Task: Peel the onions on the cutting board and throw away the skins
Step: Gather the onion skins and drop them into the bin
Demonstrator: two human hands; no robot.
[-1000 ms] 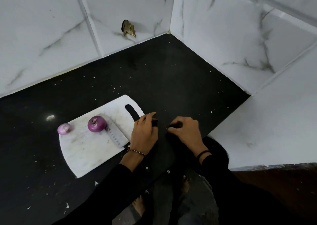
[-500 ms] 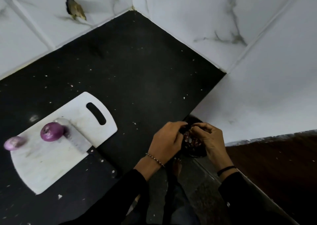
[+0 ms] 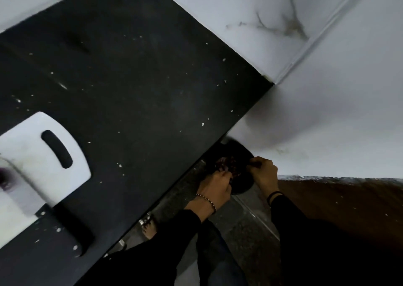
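black speckled counter (image 3: pixel 152 89) under marble tiles (image 3: pixel 239 6), bin (image 3: pixel 239 149) below its edge holding purple onion skins (image 3: pixel 229 165) — papery, weightless, clingy, best pinched by loose edges — left hand (image 3: pixel 218 185) and right hand (image 3: pixel 263 172) curled over them, though i cannot tell whether either grips any.

You are in a kitchen. A long black counter (image 3: pixel 141 78) fills the middle of the frame. White marble-look wall tiles (image 3: pixel 250 13) stand behind it at the top. At the left edge lies a white cutting board (image 3: pixel 32 154) with a blurry purple onion (image 3: pixel 4 180) and a knife (image 3: pixel 74 231). Right of center, below the counter edge, a dark bin (image 3: pixel 239 151) holds purple skins (image 3: pixel 229 164).
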